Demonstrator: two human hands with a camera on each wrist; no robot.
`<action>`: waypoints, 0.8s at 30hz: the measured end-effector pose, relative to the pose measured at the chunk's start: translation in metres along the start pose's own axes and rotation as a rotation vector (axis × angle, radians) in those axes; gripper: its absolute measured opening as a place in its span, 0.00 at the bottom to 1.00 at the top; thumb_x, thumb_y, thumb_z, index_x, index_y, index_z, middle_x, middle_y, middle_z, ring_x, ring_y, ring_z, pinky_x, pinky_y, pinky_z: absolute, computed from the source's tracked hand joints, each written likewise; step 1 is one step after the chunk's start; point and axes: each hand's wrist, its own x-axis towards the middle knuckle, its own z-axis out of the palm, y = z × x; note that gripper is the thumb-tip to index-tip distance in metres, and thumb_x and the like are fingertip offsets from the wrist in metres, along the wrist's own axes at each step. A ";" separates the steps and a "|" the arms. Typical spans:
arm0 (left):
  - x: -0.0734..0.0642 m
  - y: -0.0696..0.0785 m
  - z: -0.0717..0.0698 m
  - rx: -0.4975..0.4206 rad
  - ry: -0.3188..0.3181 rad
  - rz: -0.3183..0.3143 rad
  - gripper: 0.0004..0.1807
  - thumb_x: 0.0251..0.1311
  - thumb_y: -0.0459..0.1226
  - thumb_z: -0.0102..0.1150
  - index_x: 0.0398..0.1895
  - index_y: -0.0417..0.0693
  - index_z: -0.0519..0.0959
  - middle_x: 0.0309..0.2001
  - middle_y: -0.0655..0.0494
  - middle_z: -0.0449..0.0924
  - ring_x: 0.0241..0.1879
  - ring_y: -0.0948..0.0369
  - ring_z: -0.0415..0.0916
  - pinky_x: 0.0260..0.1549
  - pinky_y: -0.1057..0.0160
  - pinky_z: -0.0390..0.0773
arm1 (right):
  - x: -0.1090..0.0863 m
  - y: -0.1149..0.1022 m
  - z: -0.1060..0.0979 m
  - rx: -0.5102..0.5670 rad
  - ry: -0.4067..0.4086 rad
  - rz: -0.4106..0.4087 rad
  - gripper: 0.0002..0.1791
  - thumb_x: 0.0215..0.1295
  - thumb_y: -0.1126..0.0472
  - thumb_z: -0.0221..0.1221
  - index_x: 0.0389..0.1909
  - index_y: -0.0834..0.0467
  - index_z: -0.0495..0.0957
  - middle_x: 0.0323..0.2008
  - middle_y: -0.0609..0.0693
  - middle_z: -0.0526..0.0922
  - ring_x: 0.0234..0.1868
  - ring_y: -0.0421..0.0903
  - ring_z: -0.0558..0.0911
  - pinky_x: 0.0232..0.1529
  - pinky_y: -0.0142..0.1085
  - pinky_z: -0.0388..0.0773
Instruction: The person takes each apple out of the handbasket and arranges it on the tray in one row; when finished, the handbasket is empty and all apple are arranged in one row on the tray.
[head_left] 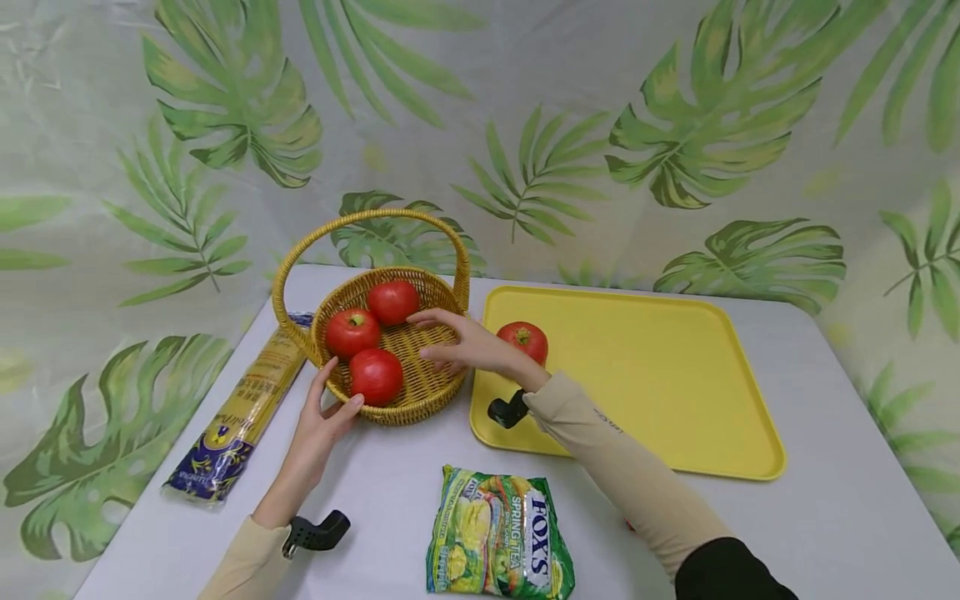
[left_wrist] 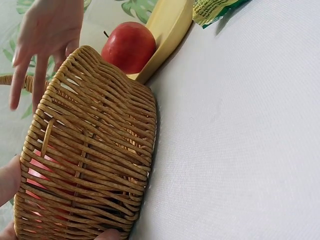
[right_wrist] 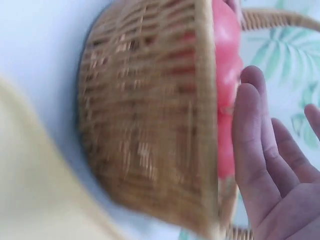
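A round wicker basket with a tall arched handle stands at the back left of the table. Inside it lie a front red apple, a left one and a back one. My left hand holds the basket's front left side, its fingertips at the rim. Over the right part of the basket, my right hand hovers with fingers spread and nothing in them. A fourth red apple, with a stem in the left wrist view, sits on the yellow tray, partly behind my right hand.
Left of the basket lies a long spaghetti packet, its far end close by the basket. A green Fox's Spring Tea bag lies at the front middle. A leaf-patterned cloth hangs behind the white table.
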 end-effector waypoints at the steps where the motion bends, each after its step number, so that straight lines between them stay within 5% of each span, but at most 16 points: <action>1: 0.000 0.000 0.000 0.001 -0.002 0.000 0.40 0.68 0.39 0.53 0.77 0.59 0.42 0.75 0.55 0.30 0.67 0.43 0.52 0.61 0.46 0.64 | 0.006 0.001 0.005 -0.012 -0.019 -0.002 0.28 0.67 0.59 0.57 0.67 0.54 0.63 0.64 0.55 0.65 0.41 0.65 0.80 0.41 0.57 0.79; 9: 0.000 -0.001 -0.001 0.012 -0.012 0.016 0.40 0.69 0.39 0.52 0.77 0.59 0.42 0.75 0.55 0.30 0.68 0.41 0.51 0.60 0.45 0.63 | 0.035 -0.005 0.036 -0.114 -0.139 -0.004 0.32 0.67 0.61 0.57 0.70 0.59 0.59 0.67 0.61 0.58 0.36 0.64 0.81 0.40 0.55 0.80; 14: 0.000 -0.002 -0.001 0.008 -0.010 0.019 0.40 0.69 0.39 0.53 0.77 0.57 0.42 0.75 0.54 0.30 0.67 0.42 0.53 0.60 0.45 0.64 | 0.045 -0.009 0.050 -0.217 -0.168 0.031 0.32 0.67 0.62 0.58 0.70 0.55 0.60 0.66 0.61 0.58 0.33 0.57 0.82 0.37 0.44 0.83; 24: 0.001 -0.002 -0.001 0.016 0.000 0.011 0.41 0.68 0.40 0.53 0.76 0.57 0.42 0.75 0.53 0.31 0.67 0.41 0.52 0.60 0.45 0.64 | 0.046 -0.005 0.059 -0.277 -0.089 0.118 0.25 0.65 0.63 0.59 0.64 0.54 0.70 0.63 0.57 0.58 0.34 0.49 0.81 0.34 0.35 0.82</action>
